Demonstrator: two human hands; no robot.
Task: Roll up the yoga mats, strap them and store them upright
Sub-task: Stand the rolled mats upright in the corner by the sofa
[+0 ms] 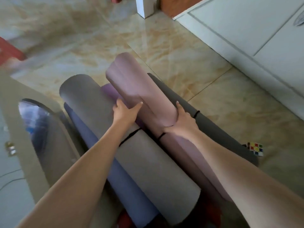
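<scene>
A: Progress at this frame?

B: Rolling looked finished. Five rolls lay bunched on the marble floor, all flat, none upright. Biggest was the grey mat in the middle, with a black strap round it. Far right lay a dark grey mat, also banded with a black loop.

A: The pink one?

B: The pink mat lay on top, angled far-left to near-right, black band at its middle. So three strapped, going by what showed.

A: Others?

B: The blue mat on the near left and the purple mat wedged between grey and pink; couldn't see straps on either, mostly hidden.

A: Hands?

B: Both on the pink mat. Left hand lay with fingers spread and straight against its left side. Right hand was wrapped round its right side just by the band, thumb underneath.

A: Left to do?

B: My guess: check the last two straps, then stand all five upright. Storage not started. Small stuff: a cube puzzle on the floor, near right.
</scene>
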